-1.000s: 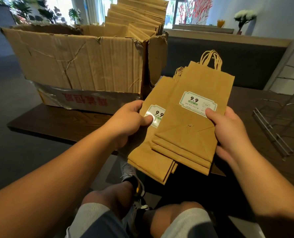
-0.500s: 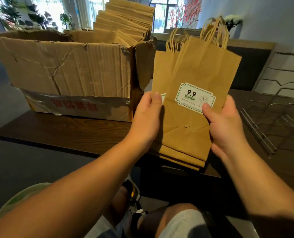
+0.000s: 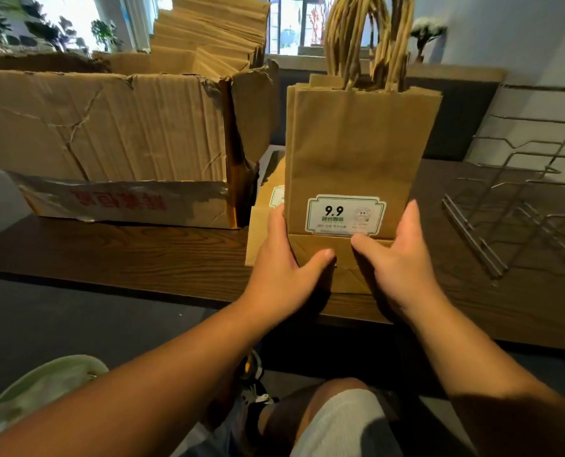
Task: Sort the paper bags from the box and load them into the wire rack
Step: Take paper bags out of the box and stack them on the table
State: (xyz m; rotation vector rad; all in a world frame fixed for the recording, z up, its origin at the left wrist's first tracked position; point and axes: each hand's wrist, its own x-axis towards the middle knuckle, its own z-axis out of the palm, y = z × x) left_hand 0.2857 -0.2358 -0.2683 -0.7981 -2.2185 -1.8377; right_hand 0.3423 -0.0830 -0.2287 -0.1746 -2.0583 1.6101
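head view: cardboard box (image 3: 109, 133) left of upright bags (image 3: 357, 143), wire rack (image 3: 518, 206) right

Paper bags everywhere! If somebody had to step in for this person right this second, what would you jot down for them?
Left hand: gripping the lower left edge of a stack of paper bags.
Right hand: gripping the lower right edge of the same stack.
The stack stands upright, handles up, its bottom on the table, squared between both hands.
More bags lie flat behind it, and many remain in the cardboard box on the left.
Wire rack sits on the right; no bags visible in it.
Done: one stack pulled and evened up.
Left: slot this stack into the rack, then keep sorting the box.
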